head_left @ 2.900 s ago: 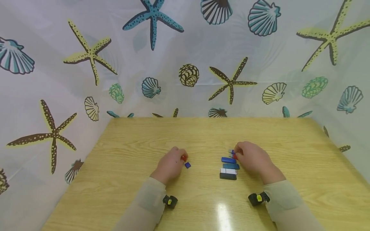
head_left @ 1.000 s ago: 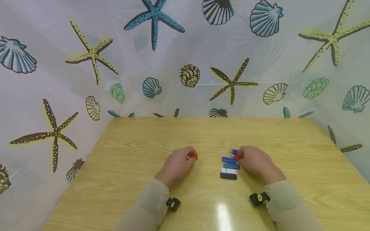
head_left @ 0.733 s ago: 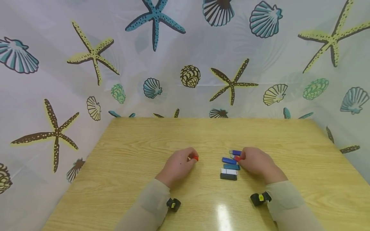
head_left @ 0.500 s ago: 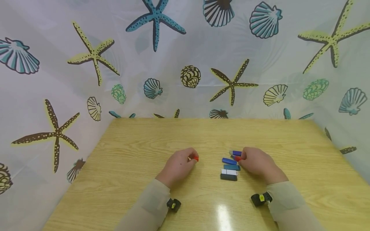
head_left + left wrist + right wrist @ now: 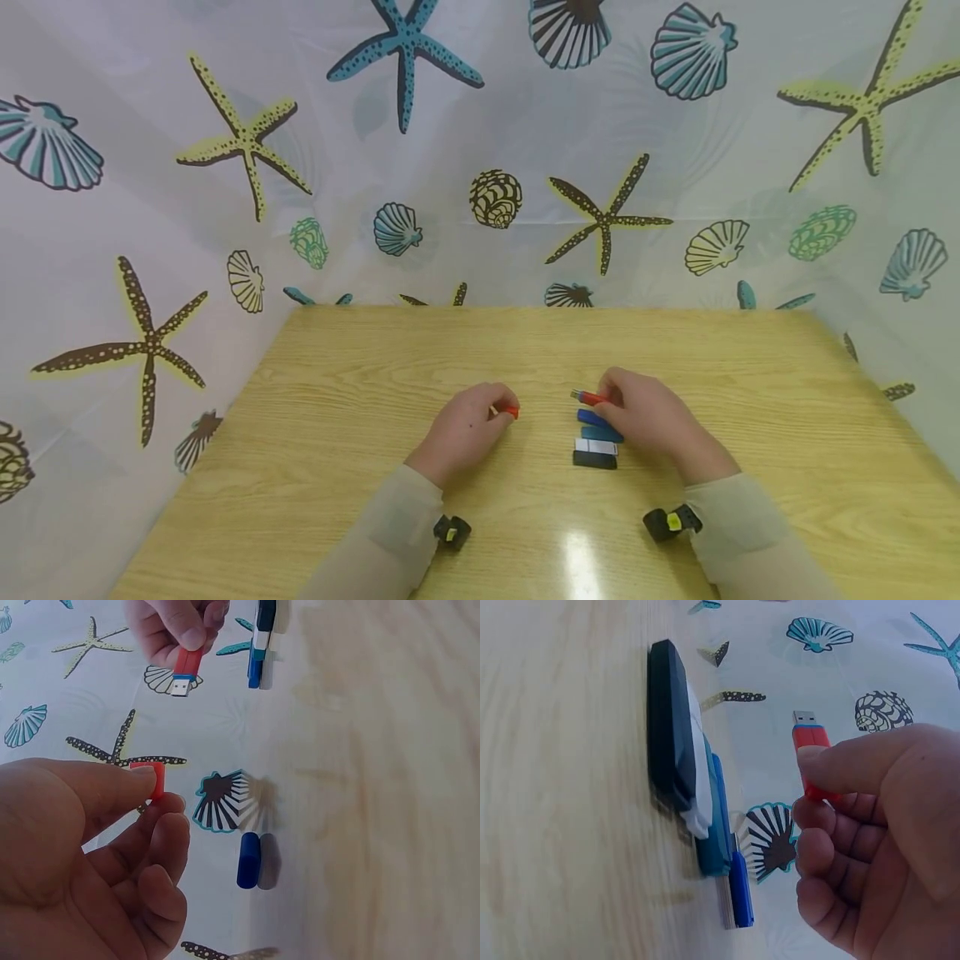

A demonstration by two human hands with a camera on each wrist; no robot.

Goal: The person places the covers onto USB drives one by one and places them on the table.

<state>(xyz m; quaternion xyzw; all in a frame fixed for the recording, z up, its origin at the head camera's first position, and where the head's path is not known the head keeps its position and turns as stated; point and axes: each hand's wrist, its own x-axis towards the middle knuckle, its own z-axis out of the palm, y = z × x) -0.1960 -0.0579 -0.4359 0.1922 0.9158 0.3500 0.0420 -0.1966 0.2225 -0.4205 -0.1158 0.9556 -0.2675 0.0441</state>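
Note:
My right hand (image 5: pixel 648 412) pinches a red USB stick (image 5: pixel 592 398) between thumb and fingers, above the far end of a row of sticks. Its bare metal plug points left, and a blue band circles the plug's base in the right wrist view. My left hand (image 5: pixel 467 427) pinches a small red cap (image 5: pixel 159 780) between thumb and forefinger, level with the stick and to its left. A blue cap (image 5: pixel 249 861) lies on the table near the left hand in the left wrist view; in the head view the hand hides it.
Below the right hand lie a blue stick (image 5: pixel 591 417), a teal stick (image 5: pixel 602 434), a white stick (image 5: pixel 596 447) and a black stick (image 5: pixel 595 459), side by side. Another blue stick (image 5: pixel 740 891) with bare plug lies at the row's far end. A shell-patterned curtain (image 5: pixel 435 167) surrounds the wooden table (image 5: pixel 375 350).
My right hand has lifted the red USB stick from the row and moved up and slightly left. The left hand, with the red cap, has moved right over the blue cap, then stayed nearly still.

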